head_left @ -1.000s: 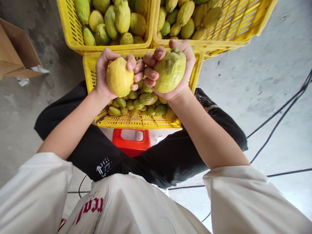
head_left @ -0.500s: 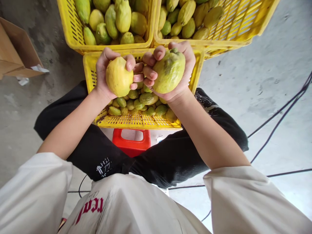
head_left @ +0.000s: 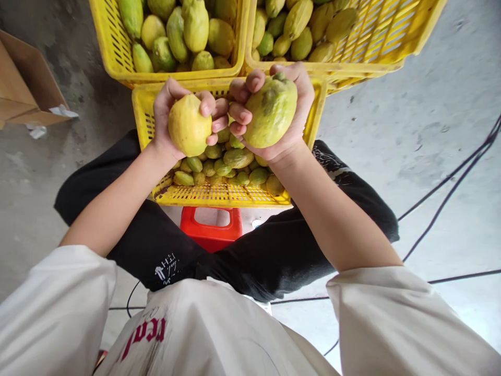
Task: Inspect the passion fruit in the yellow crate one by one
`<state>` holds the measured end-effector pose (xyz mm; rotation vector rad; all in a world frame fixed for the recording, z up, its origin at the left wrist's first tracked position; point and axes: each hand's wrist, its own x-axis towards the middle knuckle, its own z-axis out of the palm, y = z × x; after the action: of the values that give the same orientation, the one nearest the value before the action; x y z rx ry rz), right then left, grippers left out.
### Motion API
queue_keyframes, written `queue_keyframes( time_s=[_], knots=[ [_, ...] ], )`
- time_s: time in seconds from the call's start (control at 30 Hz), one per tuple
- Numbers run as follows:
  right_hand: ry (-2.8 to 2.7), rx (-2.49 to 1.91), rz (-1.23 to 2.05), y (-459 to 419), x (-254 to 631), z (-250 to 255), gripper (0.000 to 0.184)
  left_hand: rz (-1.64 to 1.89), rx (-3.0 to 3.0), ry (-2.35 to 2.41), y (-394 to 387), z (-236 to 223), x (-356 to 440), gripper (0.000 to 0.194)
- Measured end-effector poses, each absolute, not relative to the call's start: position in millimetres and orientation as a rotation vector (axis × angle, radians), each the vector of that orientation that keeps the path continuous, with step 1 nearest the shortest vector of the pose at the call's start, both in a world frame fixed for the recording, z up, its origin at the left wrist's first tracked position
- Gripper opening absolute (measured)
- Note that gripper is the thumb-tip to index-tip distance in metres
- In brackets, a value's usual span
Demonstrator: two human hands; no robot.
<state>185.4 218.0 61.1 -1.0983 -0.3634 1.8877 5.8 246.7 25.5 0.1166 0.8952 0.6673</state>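
My left hand (head_left: pixel 166 112) is wrapped round a round yellow fruit (head_left: pixel 188 126). My right hand (head_left: pixel 299 104) grips a larger yellow-green fruit (head_left: pixel 271 110) with a grey-green patch near its top. The two hands are side by side with their fingers touching, held above the near yellow crate (head_left: pixel 219 194), which holds several small green and yellow fruits (head_left: pixel 230 164).
Two more yellow crates stand behind, the left crate (head_left: pixel 113 55) and the right crate (head_left: pixel 376 49), both full of larger fruits. A red stool (head_left: pixel 211 230) shows between my knees. A cardboard box (head_left: pixel 23 86) lies at the left. Black cables (head_left: pixel 450 198) cross the concrete floor on the right.
Both hands have shifted very slightly with their fruits; the left hand's fruit sits a little further left. Nothing was let go or picked up.
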Motion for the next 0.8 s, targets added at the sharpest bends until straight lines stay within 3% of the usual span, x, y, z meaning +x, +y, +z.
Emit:
queue_keyframes(
  time_s=[0.23,0.5,0.8],
  knots=[
    [-0.291,-0.966,1.886,216,184,50,0.06,0.746,0.037,0.929,241,52,23,0.064],
    [-0.279,-1.057,1.908,217,186,54,0.058,0.739,0.104,0.935,241,37,18,0.062],
    [0.19,-0.949,2.017,223,188,52,0.022,0.824,0.031,1.065,239,56,24,0.05]
  ],
)
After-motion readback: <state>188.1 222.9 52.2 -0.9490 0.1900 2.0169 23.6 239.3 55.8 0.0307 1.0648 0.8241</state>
